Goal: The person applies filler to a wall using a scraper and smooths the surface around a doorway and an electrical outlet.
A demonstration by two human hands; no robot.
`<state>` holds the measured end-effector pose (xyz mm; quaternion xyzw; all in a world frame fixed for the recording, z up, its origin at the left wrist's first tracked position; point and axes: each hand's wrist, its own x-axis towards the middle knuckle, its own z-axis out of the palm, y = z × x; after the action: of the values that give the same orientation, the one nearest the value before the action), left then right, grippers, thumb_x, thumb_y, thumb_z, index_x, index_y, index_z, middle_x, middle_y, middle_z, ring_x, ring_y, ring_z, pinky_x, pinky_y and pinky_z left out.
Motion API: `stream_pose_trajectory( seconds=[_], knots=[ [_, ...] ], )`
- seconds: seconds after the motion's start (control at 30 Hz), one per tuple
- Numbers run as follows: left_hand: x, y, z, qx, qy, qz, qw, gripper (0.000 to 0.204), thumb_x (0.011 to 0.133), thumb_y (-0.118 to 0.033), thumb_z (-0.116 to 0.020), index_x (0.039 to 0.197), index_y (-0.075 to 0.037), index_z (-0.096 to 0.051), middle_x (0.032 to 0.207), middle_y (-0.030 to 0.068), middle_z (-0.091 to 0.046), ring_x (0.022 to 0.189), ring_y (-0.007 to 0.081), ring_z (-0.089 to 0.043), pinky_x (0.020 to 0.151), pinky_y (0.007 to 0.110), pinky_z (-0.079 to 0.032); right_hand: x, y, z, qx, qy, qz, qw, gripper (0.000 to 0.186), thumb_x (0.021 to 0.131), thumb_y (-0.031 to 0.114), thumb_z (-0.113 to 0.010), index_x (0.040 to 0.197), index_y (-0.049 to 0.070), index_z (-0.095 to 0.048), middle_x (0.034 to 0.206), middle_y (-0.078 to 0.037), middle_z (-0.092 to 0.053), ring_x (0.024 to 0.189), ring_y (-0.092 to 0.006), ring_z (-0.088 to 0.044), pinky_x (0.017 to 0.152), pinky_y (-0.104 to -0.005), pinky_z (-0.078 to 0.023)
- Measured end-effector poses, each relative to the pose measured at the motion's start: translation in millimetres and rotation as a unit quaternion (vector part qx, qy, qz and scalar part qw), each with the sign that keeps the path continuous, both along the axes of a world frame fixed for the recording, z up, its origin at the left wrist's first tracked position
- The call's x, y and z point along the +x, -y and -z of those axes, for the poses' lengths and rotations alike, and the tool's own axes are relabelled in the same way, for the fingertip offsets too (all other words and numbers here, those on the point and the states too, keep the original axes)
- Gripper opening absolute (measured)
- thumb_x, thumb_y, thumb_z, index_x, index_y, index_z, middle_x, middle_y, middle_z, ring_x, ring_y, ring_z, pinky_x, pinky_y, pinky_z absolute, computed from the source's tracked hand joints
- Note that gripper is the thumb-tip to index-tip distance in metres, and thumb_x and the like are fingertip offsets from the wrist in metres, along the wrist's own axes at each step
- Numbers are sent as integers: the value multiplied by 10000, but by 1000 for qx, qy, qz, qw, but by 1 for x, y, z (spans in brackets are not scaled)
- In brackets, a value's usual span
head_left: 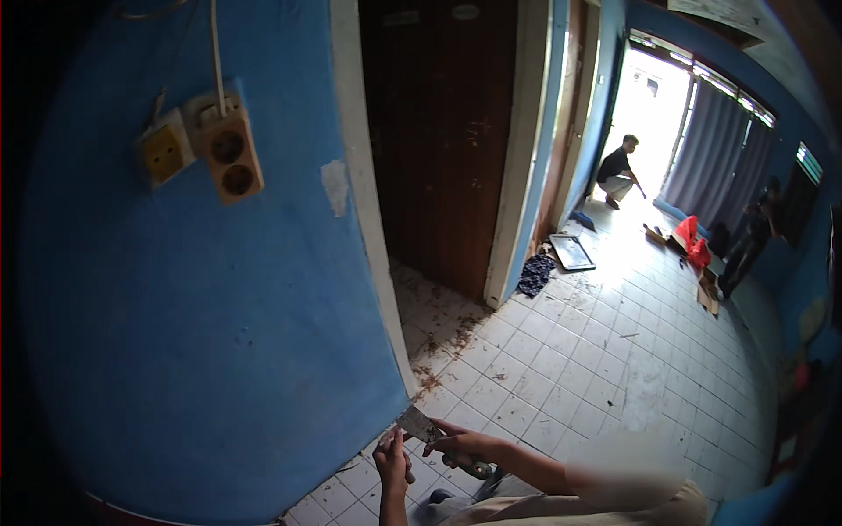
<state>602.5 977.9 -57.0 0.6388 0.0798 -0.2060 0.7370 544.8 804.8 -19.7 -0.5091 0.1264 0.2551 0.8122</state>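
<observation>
A putty knife with a broad, stained metal blade (419, 424) is in my right hand (463, 444). Its dark, rounded handle (479, 470) sticks out below the palm, and the fingers reach along the blade. My left hand (392, 458) is raised close beside it, fingers curled, with the fingertips at the blade's left edge. Whether those fingertips pinch anything is too small to make out. Behind the blade the blue wall (263, 351) ends at a white door frame (373, 193).
Brown debris (456, 337) lies along the doorway on white floor tiles (561, 351). A dark patterned cloth (535, 274) and a framed panel (573, 252) lie farther off. One person (617, 171) squats by the bright doorway; another (754, 232) stands near red bags (693, 241). Sockets (232, 162) hang on the wall.
</observation>
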Motion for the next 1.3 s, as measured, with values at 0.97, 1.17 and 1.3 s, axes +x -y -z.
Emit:
stream_pose_trajectory(
  seconds=[0.97,1.17,1.3],
  knots=[
    [37,52,80,8,20,148,989,194,878,-174,-547,1053,-93,-539,732,45,-545,567,137,-508,479,268,-427,-47,105,43,-417,-31,-117,901,230,809,248,-501,921,98,-636,823,-129,-648,777,-341,-628,639,-424,-490],
    [32,59,24,-265,-318,33,910,201,776,-261,-562,760,-87,-462,681,40,-391,454,142,-369,441,270,-338,-10,49,44,-380,87,15,921,373,854,446,-562,888,78,-515,603,-57,-528,494,-175,-544,454,-336,-431],
    [39,48,40,-306,-180,95,930,100,674,-54,-549,745,-54,-478,753,54,-433,638,182,-472,636,318,-472,9,41,37,-188,37,94,977,359,884,429,-537,932,78,-480,618,-9,-457,462,-98,-470,413,-262,-413]
  ],
)
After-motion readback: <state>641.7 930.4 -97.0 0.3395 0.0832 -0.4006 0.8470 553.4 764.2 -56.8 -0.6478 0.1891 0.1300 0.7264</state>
